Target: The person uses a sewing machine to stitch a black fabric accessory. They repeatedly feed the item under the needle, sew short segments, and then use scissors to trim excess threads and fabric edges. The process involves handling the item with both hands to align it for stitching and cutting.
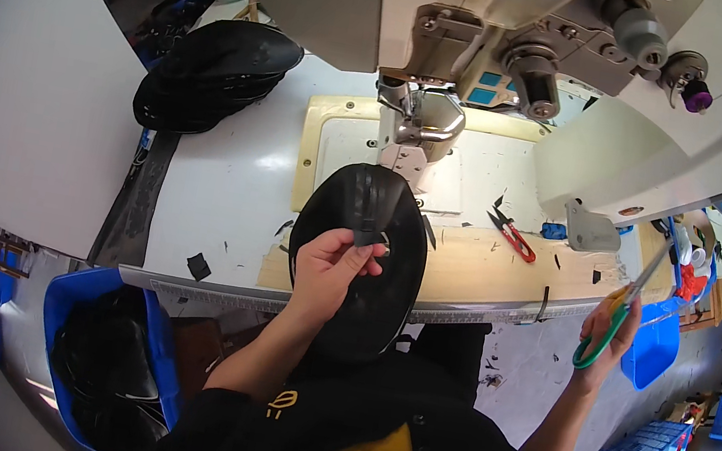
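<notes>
black panel (397, 275) before the machine (528, 72) has its strip (370, 196) on, seemingly uncut, left hand (327, 268) pinching its end, right hand (623, 340) gripping scissors (615, 323)

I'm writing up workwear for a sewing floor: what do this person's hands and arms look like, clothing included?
The left hand and right hand show no gloves. Both forearms are bare, with no watch visible. Plain black sleeves cover the arms above; the black top bears a small yellow marking.
</notes>
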A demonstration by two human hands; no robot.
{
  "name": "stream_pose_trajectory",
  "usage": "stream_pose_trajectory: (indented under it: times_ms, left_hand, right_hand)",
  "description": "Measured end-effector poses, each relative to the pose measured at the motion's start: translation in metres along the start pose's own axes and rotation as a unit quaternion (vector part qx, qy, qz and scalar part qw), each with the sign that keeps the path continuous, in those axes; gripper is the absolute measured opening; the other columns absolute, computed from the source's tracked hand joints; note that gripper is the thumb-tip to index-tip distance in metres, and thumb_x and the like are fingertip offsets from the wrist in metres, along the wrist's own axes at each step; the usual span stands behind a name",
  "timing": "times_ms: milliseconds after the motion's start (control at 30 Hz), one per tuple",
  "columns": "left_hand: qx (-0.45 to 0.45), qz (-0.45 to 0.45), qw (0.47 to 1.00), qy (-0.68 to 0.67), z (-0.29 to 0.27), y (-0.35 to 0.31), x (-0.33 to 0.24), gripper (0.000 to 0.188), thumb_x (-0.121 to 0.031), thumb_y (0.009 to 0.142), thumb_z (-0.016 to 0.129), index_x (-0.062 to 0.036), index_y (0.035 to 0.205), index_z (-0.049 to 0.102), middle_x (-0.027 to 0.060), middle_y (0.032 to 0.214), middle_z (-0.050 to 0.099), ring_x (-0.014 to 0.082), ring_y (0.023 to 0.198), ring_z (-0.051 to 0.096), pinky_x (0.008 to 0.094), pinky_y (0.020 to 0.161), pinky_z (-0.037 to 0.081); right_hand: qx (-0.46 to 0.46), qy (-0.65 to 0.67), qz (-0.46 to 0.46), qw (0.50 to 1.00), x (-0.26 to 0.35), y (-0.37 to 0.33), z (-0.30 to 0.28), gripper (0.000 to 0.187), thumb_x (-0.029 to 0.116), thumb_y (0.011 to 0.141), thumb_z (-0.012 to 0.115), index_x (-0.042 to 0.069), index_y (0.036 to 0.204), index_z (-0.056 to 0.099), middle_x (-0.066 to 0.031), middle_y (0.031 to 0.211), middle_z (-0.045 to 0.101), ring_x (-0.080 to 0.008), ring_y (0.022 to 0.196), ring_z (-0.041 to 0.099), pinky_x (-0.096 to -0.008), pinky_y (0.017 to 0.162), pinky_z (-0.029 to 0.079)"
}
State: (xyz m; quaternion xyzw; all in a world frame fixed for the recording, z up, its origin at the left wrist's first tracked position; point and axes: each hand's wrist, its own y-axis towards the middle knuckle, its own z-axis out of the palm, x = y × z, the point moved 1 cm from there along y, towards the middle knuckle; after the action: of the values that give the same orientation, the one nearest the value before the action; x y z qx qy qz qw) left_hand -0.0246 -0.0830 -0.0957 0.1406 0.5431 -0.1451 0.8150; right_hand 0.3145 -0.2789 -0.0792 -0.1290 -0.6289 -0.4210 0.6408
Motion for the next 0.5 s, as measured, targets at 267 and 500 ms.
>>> stream_pose_trajectory:
  times_ms: [267, 500]
  left_hand:
    - [-0.012, 0.022, 0.999, -0.022, -0.001, 0.0, 0.003, 0.016, -0.009, 0.094, 0.059, 0.0031, 0.103, 0.063, 0.0115, 0.094, 0.069, 0.0145, 0.075, 0.064, 0.0266, 0.071, 0.054]
    - [0.01, 0.021, 0.999, -0.049, 0.001, 0.002, 0.0, 0.017, -0.01, 0.095, 0.058, 0.0031, 0.104, 0.063, 0.0099, 0.092, 0.068, 0.0135, 0.077, 0.064, 0.0269, 0.074, 0.053]
  right_hand:
    - [0.391, -0.438, -0.32, 0.744, 0.022, 0.011, 0.161, 0.063, 0.026, 0.058, 0.084, 0.014, 0.115, 0.059, -0.0083, 0.085, 0.049, -0.027, 0.08, 0.051, -0.0389, 0.069, 0.038]
    - [0.432, -0.461, -0.368, 0.682, 0.026, 0.032, 0.19, 0.054, 0.026, 0.068, 0.078, 0.017, 0.119, 0.059, -0.0071, 0.08, 0.047, -0.0242, 0.077, 0.051, -0.0385, 0.066, 0.038]
